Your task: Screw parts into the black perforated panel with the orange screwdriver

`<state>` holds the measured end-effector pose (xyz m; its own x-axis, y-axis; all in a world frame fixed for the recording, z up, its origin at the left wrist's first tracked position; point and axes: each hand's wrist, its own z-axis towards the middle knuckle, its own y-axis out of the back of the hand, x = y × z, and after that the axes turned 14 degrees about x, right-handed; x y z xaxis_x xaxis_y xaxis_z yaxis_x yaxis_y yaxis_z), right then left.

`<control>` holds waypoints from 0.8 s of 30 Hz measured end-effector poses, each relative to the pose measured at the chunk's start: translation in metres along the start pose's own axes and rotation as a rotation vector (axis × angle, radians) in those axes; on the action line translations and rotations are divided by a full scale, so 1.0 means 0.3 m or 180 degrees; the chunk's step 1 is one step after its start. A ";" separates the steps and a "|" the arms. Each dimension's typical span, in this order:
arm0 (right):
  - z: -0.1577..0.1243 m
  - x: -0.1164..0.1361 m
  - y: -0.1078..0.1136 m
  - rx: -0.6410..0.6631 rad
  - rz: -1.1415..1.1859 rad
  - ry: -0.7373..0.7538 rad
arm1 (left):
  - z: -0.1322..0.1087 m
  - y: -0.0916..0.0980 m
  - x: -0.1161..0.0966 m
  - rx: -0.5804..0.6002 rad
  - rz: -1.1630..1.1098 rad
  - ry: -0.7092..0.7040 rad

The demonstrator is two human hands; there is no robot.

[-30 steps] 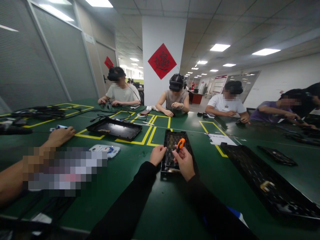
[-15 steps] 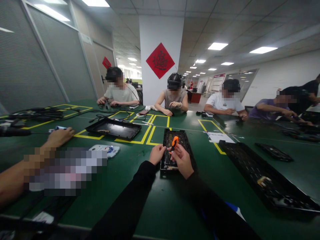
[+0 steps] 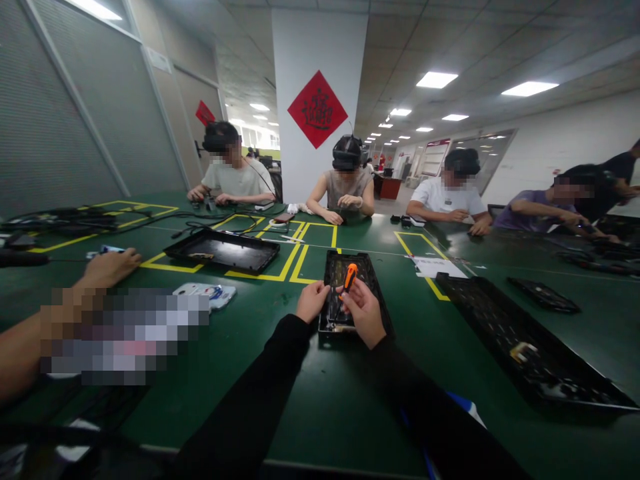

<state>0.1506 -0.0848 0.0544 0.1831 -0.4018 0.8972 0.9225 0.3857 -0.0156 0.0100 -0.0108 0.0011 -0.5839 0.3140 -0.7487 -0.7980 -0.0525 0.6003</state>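
Observation:
A black open device casing [image 3: 360, 270] lies lengthwise on the green table in front of me. My right hand [image 3: 363, 313] is closed round an orange-handled screwdriver [image 3: 349, 276], whose tip points down into the near end of the casing. My left hand [image 3: 311, 302] rests with curled fingers on the casing's near left edge. Both my arms are in black sleeves.
A long black tray [image 3: 505, 333] lies to my right and a black tray [image 3: 223, 250] sits ahead left inside yellow tape lines. A person's arm [image 3: 105, 270] reaches in at the left near a white packet [image 3: 207, 293]. Several people sit at the far side. Cables lie at the far left.
The screwdriver handle has swung from leaning right to more upright and shifted slightly left. The camera has tipped a little; my left hand stays on the casing edge.

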 end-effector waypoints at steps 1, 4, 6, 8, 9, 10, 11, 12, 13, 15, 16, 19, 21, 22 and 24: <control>0.000 0.001 -0.001 0.0029 0.0008 -0.0004 | 0.000 0.000 0.000 0.0001 -0.0003 -0.0002; 0.001 -0.005 0.000 0.0016 -0.0096 -0.0052 | -0.001 0.000 0.000 0.0012 -0.0010 0.0009; 0.002 -0.014 0.005 -0.0057 -0.0265 -0.0125 | -0.001 0.000 0.001 0.0016 -0.0009 0.0017; 0.002 -0.021 0.010 -0.0115 -0.0484 -0.0144 | -0.002 0.002 0.000 0.0016 -0.0002 0.0022; 0.002 -0.023 0.012 -0.0128 -0.0562 -0.0131 | -0.002 0.003 0.000 0.0019 0.0001 0.0016; 0.001 -0.024 0.013 -0.0136 -0.0592 -0.0108 | -0.003 0.003 -0.001 0.0022 0.0006 0.0007; 0.001 -0.024 0.013 -0.0138 -0.0570 -0.0083 | -0.003 0.003 -0.001 0.0021 0.0008 -0.0005; 0.001 -0.023 0.012 -0.0133 -0.0502 -0.0064 | -0.003 0.003 -0.002 0.0022 0.0007 -0.0016; 0.000 -0.023 0.011 -0.0116 -0.0406 -0.0050 | -0.003 0.003 -0.002 0.0018 0.0003 -0.0025; -0.001 -0.020 0.006 -0.0057 -0.0228 -0.0022 | -0.003 0.001 -0.002 0.0006 -0.0009 -0.0022; -0.001 -0.019 0.004 -0.0021 -0.0174 -0.0015 | -0.003 0.001 -0.002 0.0001 -0.0015 -0.0018; -0.002 -0.015 0.001 0.0058 -0.0156 -0.0039 | -0.003 0.001 -0.005 0.0010 -0.0012 -0.0001; -0.003 -0.013 0.002 0.0062 -0.0273 -0.0063 | -0.004 0.003 -0.009 0.0025 0.0003 0.0021; -0.003 -0.013 0.003 0.0050 -0.0363 -0.0062 | -0.004 0.004 -0.011 0.0029 0.0008 0.0041; -0.004 -0.013 0.007 0.0010 -0.0577 -0.0029 | -0.005 0.006 -0.015 0.0030 0.0014 0.0070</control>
<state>0.1521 -0.0834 0.0504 0.0109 -0.4575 0.8892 0.9391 0.3101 0.1480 0.0110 -0.0136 0.0051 -0.5905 0.2929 -0.7520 -0.7941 -0.0448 0.6061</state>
